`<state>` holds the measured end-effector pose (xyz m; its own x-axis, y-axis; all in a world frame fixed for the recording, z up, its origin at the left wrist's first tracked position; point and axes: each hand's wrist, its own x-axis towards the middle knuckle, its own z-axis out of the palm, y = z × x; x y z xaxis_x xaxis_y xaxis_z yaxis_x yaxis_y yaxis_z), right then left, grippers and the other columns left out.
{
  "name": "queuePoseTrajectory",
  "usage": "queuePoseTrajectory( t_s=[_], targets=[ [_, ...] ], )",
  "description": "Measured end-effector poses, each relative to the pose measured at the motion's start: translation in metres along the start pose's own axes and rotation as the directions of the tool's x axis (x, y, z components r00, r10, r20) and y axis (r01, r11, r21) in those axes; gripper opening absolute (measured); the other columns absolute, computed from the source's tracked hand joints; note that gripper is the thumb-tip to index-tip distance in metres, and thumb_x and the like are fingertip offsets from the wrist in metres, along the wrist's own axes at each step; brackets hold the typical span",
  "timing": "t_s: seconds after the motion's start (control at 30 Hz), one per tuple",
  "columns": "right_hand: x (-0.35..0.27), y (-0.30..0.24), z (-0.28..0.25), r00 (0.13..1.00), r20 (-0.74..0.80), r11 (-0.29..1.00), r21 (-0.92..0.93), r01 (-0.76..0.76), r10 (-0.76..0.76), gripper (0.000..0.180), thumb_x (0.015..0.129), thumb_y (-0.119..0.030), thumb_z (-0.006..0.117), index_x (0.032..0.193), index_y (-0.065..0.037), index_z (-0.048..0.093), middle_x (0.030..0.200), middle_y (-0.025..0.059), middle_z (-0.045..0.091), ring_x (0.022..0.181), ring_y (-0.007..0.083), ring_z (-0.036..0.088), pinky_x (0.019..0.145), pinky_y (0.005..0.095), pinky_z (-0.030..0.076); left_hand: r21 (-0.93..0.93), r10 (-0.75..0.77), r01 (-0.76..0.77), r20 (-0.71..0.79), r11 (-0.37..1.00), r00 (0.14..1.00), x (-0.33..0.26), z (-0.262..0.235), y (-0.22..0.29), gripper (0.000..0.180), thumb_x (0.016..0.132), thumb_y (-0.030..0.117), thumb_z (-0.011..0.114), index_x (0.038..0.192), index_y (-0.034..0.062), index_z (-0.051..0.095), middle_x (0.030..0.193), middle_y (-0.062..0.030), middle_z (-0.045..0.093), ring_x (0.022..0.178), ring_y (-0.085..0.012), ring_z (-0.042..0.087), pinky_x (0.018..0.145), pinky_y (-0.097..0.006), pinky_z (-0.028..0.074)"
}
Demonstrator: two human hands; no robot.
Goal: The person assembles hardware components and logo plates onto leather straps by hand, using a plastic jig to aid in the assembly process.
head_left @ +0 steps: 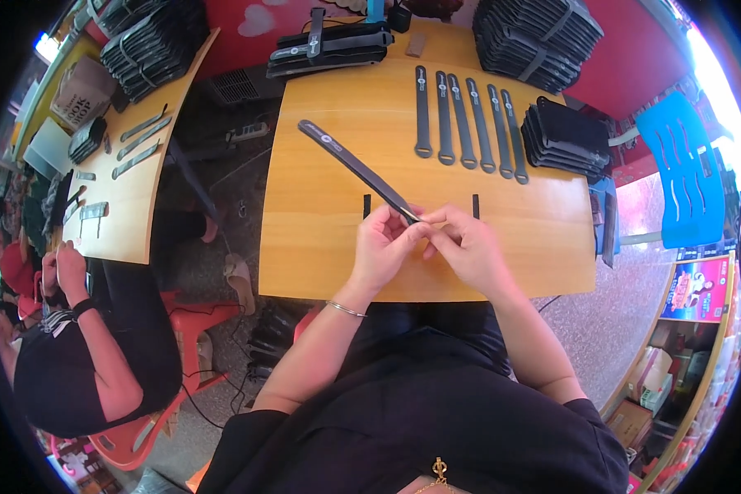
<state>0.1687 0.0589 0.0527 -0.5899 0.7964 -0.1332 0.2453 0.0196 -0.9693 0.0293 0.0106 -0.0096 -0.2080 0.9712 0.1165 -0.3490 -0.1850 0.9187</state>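
Over wooden table (321,247): grey strap (356,170), slanted
Left hand (383,247) pinches its near end; right hand (469,247) likewise; six straps (479,123) beyond

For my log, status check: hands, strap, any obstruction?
Left hand and right hand pinching near end of dark strap. Strap slanting far-left. Short black strips just beyond hands; no obstruction seen.

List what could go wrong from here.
The dark strap could slip or swing, since the left hand and right hand hold only its near end. The short black strip just beyond the right hand might get knocked askew. The black stack near the table edge could topple if bumped.
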Motion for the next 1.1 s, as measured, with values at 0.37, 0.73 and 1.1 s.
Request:
queuePoseTrajectory(
  t_s=[0.37,0.73,1.1],
  targets=[
    [0.010,0.014,0.002,0.978,-0.166,0.992,-0.021,0.122,-0.124,0.009,0.087,-0.001,0.054,0.095,-0.001,0.059,0.074,0.0093,0.066,0.066,0.0151,0.067,0.059,0.0252,0.050,0.248,-0.028,0.026,0.006,0.968,1.000,-0.003,0.009,0.008,0.018,0.094,0.010,0.049,0.090,-0.0021,0.061,0.076,-0.0036,0.059,0.061,-0.0096,0.058,0.054,-0.021,0.047],
    [0.054,-0.026,-0.032,0.800,-0.374,0.788,-0.586,0.188,-0.469,0.011,0.084,-0.009,0.059,0.093,-0.012,0.065,0.070,0.0059,0.066,0.062,0.0195,0.066,0.055,0.0289,0.049,0.316,-0.142,0.080,0.176,0.945,0.974,-0.008,0.007,0.010,0.020,0.095,0.011,0.048,0.082,-0.0025,0.056,0.077,-0.0063,0.059,0.063,-0.0111,0.059,0.057,-0.022,0.049],
    [0.015,-0.043,-0.023,0.951,0.146,0.682,-0.668,0.298,-0.272,0.017,0.079,-0.009,0.062,0.096,-0.010,0.067,0.067,0.0092,0.064,0.057,0.0204,0.063,0.053,0.0295,0.047,-0.312,-0.185,0.135,-0.136,0.940,0.973,0.009,0.000,0.012,0.032,0.089,-0.005,0.040,0.121,0.0035,0.037,0.101,-0.0101,0.055,0.082,-0.0185,0.062,0.082,-0.033,0.052]
  ],
)
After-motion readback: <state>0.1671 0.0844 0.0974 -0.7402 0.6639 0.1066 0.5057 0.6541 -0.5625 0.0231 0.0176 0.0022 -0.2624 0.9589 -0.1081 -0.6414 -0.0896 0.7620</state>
